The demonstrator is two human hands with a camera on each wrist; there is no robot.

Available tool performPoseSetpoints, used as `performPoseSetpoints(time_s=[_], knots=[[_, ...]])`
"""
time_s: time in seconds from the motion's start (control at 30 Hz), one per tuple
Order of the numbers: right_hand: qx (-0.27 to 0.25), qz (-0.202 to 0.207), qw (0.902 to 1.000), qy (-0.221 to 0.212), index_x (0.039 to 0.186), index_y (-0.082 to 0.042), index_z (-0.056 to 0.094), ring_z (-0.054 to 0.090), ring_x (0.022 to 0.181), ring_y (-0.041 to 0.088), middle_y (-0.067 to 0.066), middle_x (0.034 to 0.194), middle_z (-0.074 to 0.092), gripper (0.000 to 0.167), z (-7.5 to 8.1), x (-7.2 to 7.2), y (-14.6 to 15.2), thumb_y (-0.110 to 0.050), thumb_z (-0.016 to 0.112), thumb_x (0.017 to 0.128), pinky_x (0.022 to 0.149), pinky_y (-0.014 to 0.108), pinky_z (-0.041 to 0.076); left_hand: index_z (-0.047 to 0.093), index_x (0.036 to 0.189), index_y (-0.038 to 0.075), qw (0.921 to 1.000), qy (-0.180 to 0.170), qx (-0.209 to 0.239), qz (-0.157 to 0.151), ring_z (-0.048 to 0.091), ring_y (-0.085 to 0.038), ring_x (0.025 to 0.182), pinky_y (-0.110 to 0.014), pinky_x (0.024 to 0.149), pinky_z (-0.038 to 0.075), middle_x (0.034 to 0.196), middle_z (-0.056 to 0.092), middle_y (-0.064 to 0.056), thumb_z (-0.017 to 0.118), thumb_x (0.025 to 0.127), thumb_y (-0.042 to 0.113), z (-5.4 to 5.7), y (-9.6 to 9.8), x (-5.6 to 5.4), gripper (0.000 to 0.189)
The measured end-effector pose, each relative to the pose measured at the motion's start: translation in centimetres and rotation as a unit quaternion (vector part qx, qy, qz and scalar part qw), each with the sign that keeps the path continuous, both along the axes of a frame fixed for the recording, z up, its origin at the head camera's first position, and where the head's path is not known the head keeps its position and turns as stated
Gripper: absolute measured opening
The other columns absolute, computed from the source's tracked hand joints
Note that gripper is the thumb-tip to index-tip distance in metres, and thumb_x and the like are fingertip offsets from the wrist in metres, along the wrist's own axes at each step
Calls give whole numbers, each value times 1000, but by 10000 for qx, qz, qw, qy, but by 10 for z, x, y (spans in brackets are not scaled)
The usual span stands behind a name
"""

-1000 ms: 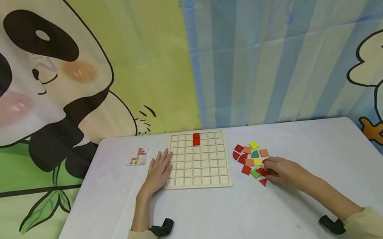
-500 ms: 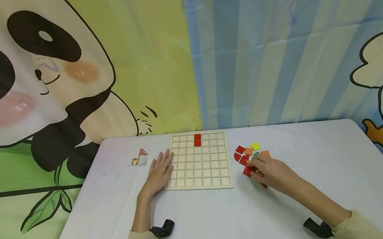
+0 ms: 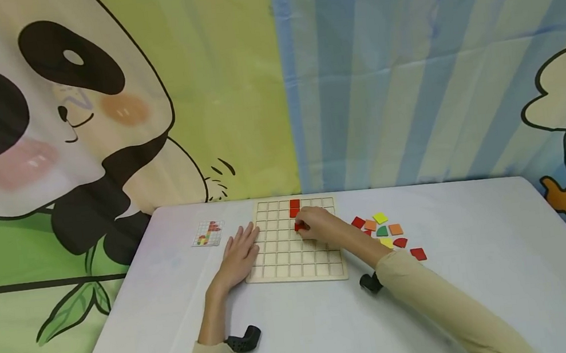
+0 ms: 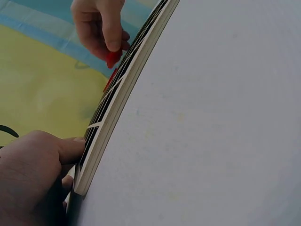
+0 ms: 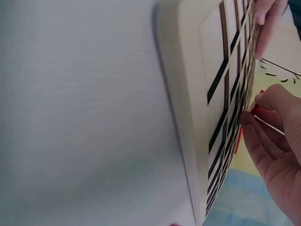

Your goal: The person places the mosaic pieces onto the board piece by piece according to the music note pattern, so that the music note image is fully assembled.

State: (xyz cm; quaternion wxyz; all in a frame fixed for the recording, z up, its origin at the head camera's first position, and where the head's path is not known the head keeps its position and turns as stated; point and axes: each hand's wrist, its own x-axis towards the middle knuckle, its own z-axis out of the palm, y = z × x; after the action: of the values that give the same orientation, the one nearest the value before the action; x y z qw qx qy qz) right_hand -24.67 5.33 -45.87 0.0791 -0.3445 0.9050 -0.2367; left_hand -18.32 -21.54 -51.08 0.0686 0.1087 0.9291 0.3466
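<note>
In the head view a square wooden grid board (image 3: pixel 281 260) lies on the white table. Two red square tiles (image 3: pixel 294 204) sit in one column at its far edge. Just below them, my right hand (image 3: pixel 317 223) pinches another red tile (image 3: pixel 299 227) over the board. That tile, partly covered by fingers and thumb, also shows in the right wrist view (image 5: pixel 255 109); its full outline is hidden. My left hand (image 3: pixel 241 253) rests at the board's left edge, fingers extended. In the left wrist view, the left thumb (image 4: pixel 71 149) touches the board's rim.
Left of the board lies a small card (image 3: pixel 208 234) printed with a coloured grid pattern. Loose red, orange, yellow and green tiles are scattered on the right, among them an orange square (image 3: pixel 395 229) and a red one (image 3: pixel 418 254). The right forearm hides part of them.
My right hand has gone from the loose tiles leftward to the board's upper middle, bringing a red tile. My left hand has stayed at the board's edge.
</note>
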Motion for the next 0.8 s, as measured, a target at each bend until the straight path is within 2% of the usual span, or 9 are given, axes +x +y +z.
performPoseSetpoints(time_s=[0.07, 0.17, 0.27, 0.4, 0.53, 0.67, 0.8], knots=[[170, 71, 9998, -2, 97, -3, 72, 54, 81, 14, 7, 96, 67, 5, -2, -7, -6, -6, 67, 97, 72, 25, 47, 29, 163, 7, 10000, 39, -8, -6, 4, -36, 162, -57, 129, -3, 174, 16, -11, 40, 112, 22, 0, 1, 0, 54], [419, 284, 9986, 146, 84, -5, 67, 45, 75, 14, 6, 90, 63, 13, -2, -11, -12, -2, 63, 96, 68, 24, 38, 30, 163, 5, 10000, 90, -22, -17, 4, -38, 162, -59, 128, -2, 173, 17, -13, 40, 112, 21, 0, 3, 0, 54], [458, 478, 9970, 392, 79, -5, 66, 47, 72, 13, 7, 88, 64, 17, -1, -12, -15, 2, 61, 94, 67, 24, 38, 29, 163, 6, 9999, 69, -76, 8, 4, -37, 162, -58, 129, -3, 174, 16, -12, 40, 112, 22, 1, 3, 0, 54], [335, 502, 9972, 449, 88, -5, 74, 60, 80, 14, 9, 97, 71, 17, 0, -12, -17, 1, 61, 97, 74, 25, 49, 29, 163, 6, 10000, 52, -58, 20, 4, -38, 162, -58, 128, -3, 174, 15, -13, 40, 112, 22, 1, 1, 1, 55], [370, 500, 9969, 490, 92, -3, 75, 62, 82, 18, 10, 98, 70, 17, 0, -13, -18, 1, 60, 99, 75, 28, 51, 29, 163, 6, 10000, 11, -55, 29, 3, -37, 162, -57, 129, -3, 174, 15, -12, 40, 112, 22, 2, 0, 1, 55], [618, 483, 9942, 739, 91, -3, 73, 64, 83, 21, 10, 95, 68, 15, 0, -14, -20, 0, 61, 101, 74, 29, 54, 29, 163, 7, 10000, 36, -75, 37, 4, -37, 162, -57, 129, -3, 174, 15, -12, 40, 112, 22, 2, 0, 0, 54], [1053, 448, 9896, 872, 94, -1, 72, 69, 90, 25, 11, 99, 67, 9, 2, -13, -23, -2, 65, 100, 79, 33, 58, 30, 163, 5, 9999, 94, -57, -6, 5, -39, 162, -59, 128, -3, 173, 16, -14, 39, 112, 20, 1, 1, 0, 54]])
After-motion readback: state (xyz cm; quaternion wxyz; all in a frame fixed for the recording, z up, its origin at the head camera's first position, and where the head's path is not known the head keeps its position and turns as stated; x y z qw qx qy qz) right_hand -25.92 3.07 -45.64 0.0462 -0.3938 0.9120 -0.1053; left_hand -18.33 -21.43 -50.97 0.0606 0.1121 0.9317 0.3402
